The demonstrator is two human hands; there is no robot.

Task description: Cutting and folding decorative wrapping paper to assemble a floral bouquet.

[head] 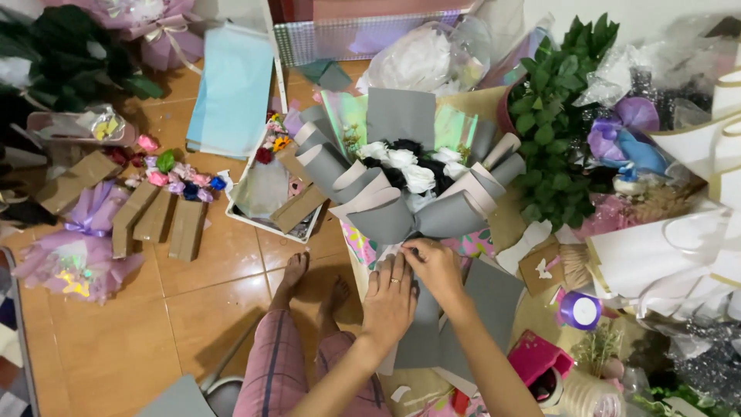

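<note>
Seen from above: a bouquet (409, 181) of white and black blooms, wrapped in folded grey paper (401, 116) and lying on a crowded tabletop (532, 316), head pointing far, stem end near. Both hands close together at the waist of the wrap, just below the flowers. Left hand (388, 297) pressed flat, fingers spread, a ring on one finger, pinning the grey sheets down, seemingly so that the layers cannot slide or spring open. Right hand (436, 266) touching it, fingertips pinched on the gathered paper at the narrowest point, apparently to keep the pleats bunched. Neither hand closed round a tool; both bearing on the wrap itself.

More grey sheets (482, 305) fanned out beneath the stem end, near the wrists. To the right, within reach: a purple ribbon roll (580, 310), a small brown tag (542, 269), a pink box (535, 357), a leafy green plant (556, 116) and white wrapping with gold trim (679, 255).

To the left, on the tiled floor (193, 309): a white tray (270, 193) of loose blooms and brown boxes, a row of brown boxes (154, 220) beside small paper roses (181, 181), a pale blue sheet (231, 85), and a lilac bouquet (77, 259). Bare feet (312, 282) and striped pink trousers (274, 371) visible below the tabletop edge.
</note>
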